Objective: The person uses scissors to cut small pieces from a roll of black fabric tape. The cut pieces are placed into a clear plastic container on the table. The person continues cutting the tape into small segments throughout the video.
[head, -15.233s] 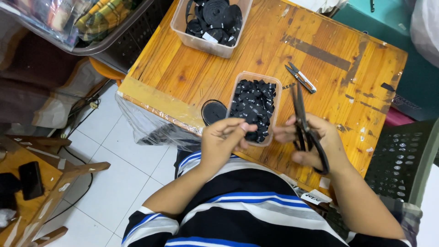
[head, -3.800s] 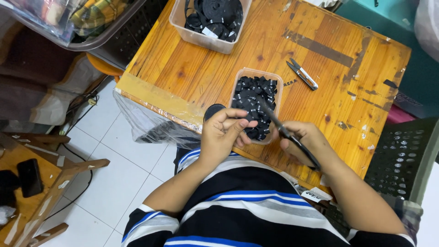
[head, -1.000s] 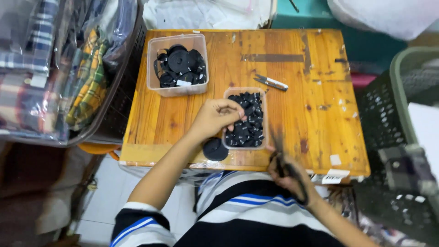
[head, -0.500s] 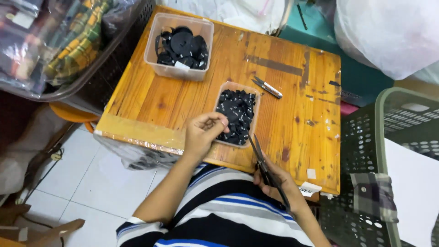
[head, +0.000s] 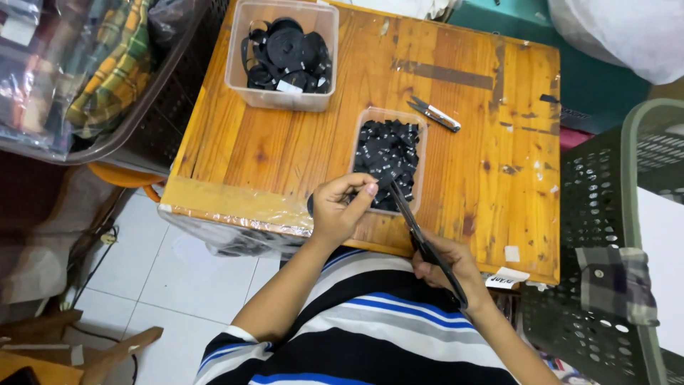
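My left hand (head: 342, 212) pinches a small black strip of label tape at the near edge of the wooden table (head: 271, 153). My right hand (head: 445, 260) grips black scissors (head: 420, 235), whose blades point up toward the pinched strip. Just beyond the fingers sits a clear tray (head: 388, 160) full of cut black labels. A second clear tub (head: 283, 53) with rolls of black tape stands at the far left of the table.
Small thread snips (head: 434, 114) lie on the table right of the tray. A dark perforated basket (head: 605, 235) with a folded plaid cloth stands at the right. A basket of bagged plaid clothing (head: 92, 71) is at the left. White tiled floor lies below.
The camera view has shifted and tilted. My left hand drew back from the label tray toward the table edge, and the scissors rose so the blades meet the strip in my fingers.
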